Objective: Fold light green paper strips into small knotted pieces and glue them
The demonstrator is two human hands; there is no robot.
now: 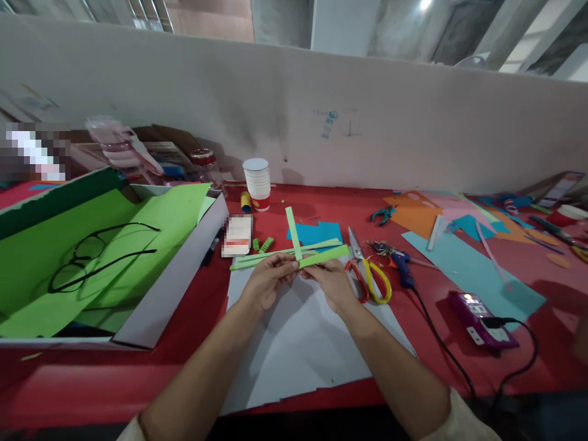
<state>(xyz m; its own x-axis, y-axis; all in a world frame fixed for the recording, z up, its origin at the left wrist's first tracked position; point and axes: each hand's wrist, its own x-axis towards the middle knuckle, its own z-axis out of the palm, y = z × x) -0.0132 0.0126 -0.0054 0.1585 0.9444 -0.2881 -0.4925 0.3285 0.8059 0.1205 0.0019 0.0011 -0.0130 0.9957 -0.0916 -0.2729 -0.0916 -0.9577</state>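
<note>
Green paper strips (325,256) in the close, pinching grip of left hand (269,278) and right hand (334,285).

The left hand (272,277) and right hand (334,285) pinch green strips (325,256) above white paper (298,349), near scissors (377,280).

The hands (269,280) partly hide the held green paper (324,257); wall writing (329,124) is illegible.

Left of white paper sheets (298,343) on the red bench (193,312) sits a white cardboard box (169,282); behind them, a white-and-red paper cup (257,185); right of them, light-blue paper (459,269).
</note>
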